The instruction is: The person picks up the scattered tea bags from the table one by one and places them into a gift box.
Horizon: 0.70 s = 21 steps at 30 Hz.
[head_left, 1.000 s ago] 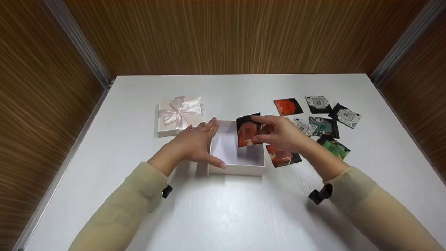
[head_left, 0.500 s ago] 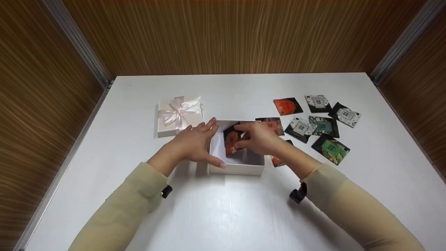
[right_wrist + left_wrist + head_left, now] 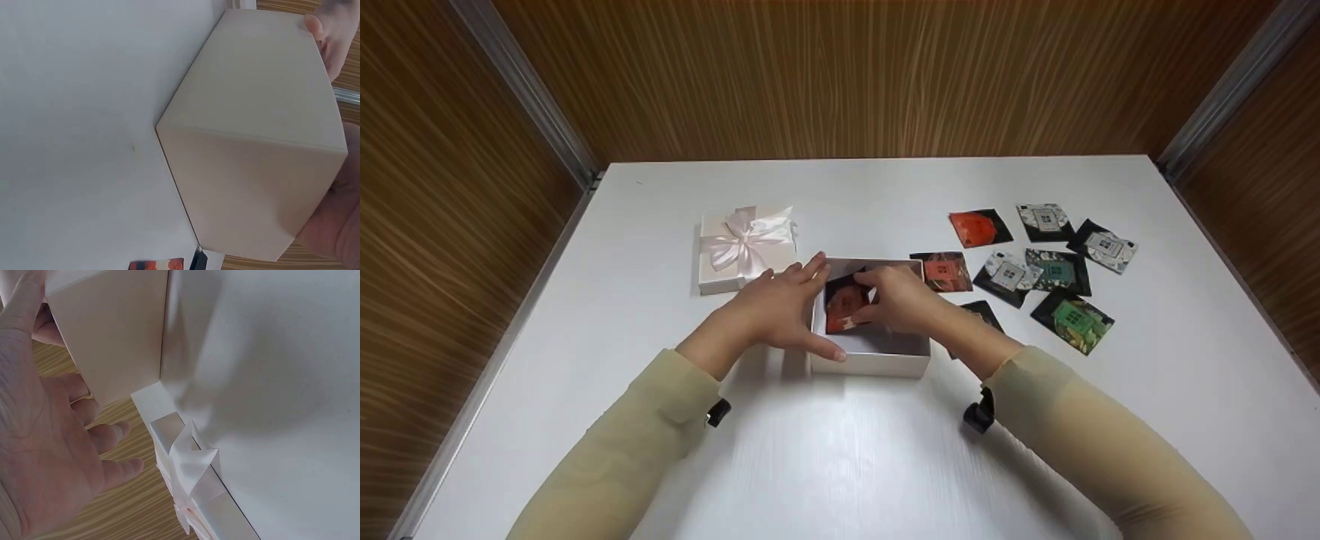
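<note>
A white box (image 3: 870,365) without its lid stands mid-table. My left hand (image 3: 780,311) rests on its left side with spread fingers, the thumb on the near rim. In the left wrist view, the fingers of that hand (image 3: 50,439) lie along the edge of the box (image 3: 112,332). Inside the box, my right hand (image 3: 904,300) pinches a flat black-and-red sachet (image 3: 846,300) between thumb and fingers, near the left wall. The right wrist view shows the box's outer walls (image 3: 253,73) and part of my right hand (image 3: 337,214); its fingertips are hidden there.
A pale lid (image 3: 746,251) with a pink ribbon bow lies behind my left hand. Several sachets are scattered on the right, among them a red one (image 3: 981,228), a green one (image 3: 1072,321) and a white-and-black one (image 3: 1045,222). Wood-patterned panels (image 3: 840,82) border the white table.
My right hand has carried the black-and-red sachet leftward and down from the box's right rim to inside its left part. My left hand has stayed put.
</note>
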Tool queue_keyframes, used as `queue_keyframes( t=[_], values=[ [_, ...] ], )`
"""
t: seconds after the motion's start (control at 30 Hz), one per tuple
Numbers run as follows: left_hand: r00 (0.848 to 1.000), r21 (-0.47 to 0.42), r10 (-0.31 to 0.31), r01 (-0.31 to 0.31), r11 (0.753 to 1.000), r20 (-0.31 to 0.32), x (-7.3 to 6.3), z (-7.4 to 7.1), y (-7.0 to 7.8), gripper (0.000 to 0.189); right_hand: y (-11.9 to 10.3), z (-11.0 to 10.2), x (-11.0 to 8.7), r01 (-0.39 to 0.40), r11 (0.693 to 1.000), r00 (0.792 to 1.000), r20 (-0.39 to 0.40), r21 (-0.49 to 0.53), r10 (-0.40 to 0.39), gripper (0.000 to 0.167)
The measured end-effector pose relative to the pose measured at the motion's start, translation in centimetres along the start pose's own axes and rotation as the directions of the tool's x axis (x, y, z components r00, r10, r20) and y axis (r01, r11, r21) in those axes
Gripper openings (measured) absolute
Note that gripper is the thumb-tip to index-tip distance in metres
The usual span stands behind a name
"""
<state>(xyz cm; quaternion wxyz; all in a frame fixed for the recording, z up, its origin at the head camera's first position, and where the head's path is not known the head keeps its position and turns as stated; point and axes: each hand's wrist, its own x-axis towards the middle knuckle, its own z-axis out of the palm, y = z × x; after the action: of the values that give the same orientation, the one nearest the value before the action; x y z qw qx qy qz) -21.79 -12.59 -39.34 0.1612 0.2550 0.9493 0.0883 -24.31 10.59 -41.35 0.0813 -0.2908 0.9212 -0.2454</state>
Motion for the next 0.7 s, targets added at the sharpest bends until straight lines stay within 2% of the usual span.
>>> queue_keyframes(
  t=[0.37, 0.53, 0.7],
  values=[
    [1.0, -0.022, 0.014, -0.014, 1.0, -0.008, -0.2, -0.1, 0.1, 0.139, -0.1, 1.0, 0.7, -0.022, 0.999, 0.999, 0.026, -0.037, 0.023, 0.056],
    [1.0, -0.02, 0.008, -0.009, 1.0, -0.009, -0.1, 0.0, 0.0, 0.139, -0.1, 1.2, 0.8, -0.041, 0.997, 0.999, 0.03, -0.062, 0.043, 0.068],
    [1.0, -0.021, 0.009, -0.009, 1.0, -0.008, -0.1, 0.0, -0.1, 0.14, -0.3, 1.2, 0.7, -0.039, 0.997, 0.999, 0.029, -0.064, 0.04, 0.07]
  ],
)
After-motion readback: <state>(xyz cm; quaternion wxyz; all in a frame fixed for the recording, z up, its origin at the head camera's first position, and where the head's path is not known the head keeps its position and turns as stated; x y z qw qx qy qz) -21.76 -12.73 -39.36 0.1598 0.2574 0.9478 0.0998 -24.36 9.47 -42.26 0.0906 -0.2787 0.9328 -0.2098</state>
